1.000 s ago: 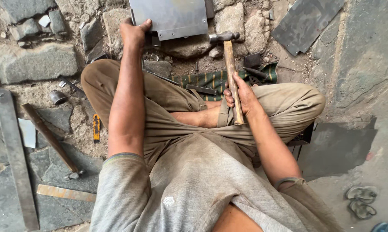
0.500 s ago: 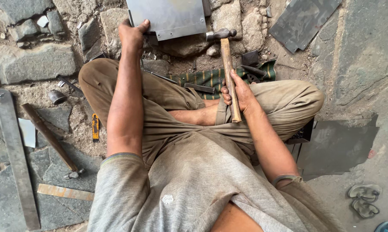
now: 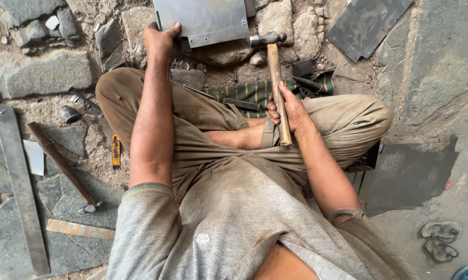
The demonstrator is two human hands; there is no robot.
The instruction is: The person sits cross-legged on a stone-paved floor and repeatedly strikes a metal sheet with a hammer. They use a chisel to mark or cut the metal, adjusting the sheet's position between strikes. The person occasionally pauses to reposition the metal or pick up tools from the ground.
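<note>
I sit cross-legged on stony ground. My left hand (image 3: 160, 40) grips the near left corner of a grey metal sheet (image 3: 203, 19) that lies on a stone ahead of me. My right hand (image 3: 291, 111) is closed around the wooden handle of a hammer (image 3: 275, 78). Its steel head (image 3: 267, 39) rests just off the sheet's right edge, close to the near right corner. A striped green cloth (image 3: 254, 92) with several small metal pieces on it lies between my knees and the sheet.
A second hammer (image 3: 60, 163) and a long metal bar (image 3: 18, 179) lie at my left, with a small yellow tool (image 3: 116, 151) and a metal cup (image 3: 69, 114). Dark metal sheets (image 3: 366, 23) (image 3: 407, 173) lie at the right. Sandals (image 3: 441, 238) sit at lower right.
The hammer head has moved left and down toward the sheet's right edge. My left hand keeps its grip on the sheet's corner.
</note>
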